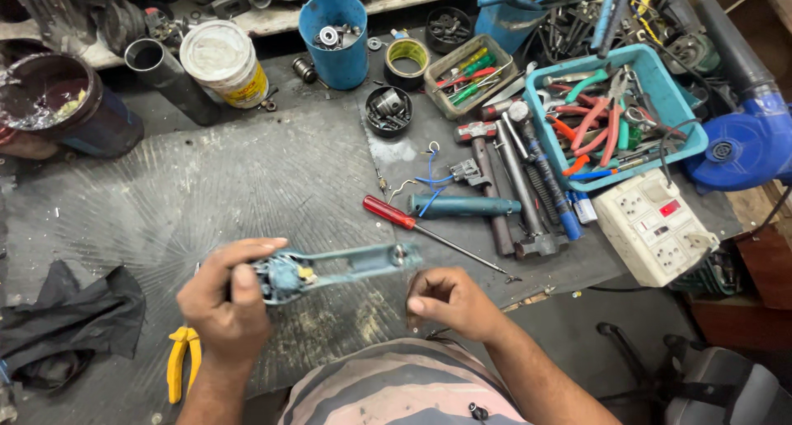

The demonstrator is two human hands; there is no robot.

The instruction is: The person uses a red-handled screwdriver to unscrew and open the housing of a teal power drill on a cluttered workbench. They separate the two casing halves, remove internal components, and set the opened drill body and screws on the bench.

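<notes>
A worn grey rubber mat (247, 186) is covering most of the frame, with clutter crowding its upper edge. At the far right a blue electric blower (742, 140) is lying beside a turquoise plastic tray (670, 91) filled with red-handled pliers, and just below that tray a white multi-socket extension board (656, 227) is sitting. At upper centre a tall blue plastic tub of bearings and bolts (334, 41) is standing next to a white plastic bucket with a yellow label (224, 62).

In the lower middle of the frame the left hand (229, 305) is gripping a long, flat teal plastic tool-housing half (330, 268), fingers and thumb clamped around its thick end where small electrical parts are showing. The piece is being held level above the mat, its thin end pointing right. It looks light and stiff, somewhat brittle at the thin neck, so the bulky end is likely the safest place to hold it.

The right hand (450, 301) is curled nearly closed just below the housing's tip; I cannot tell whether it is pinching something small.

A red-handled screwdriver (429, 231) is lying just above both hands, and yellow-handled pliers (181, 361) are resting at lower left.
</notes>
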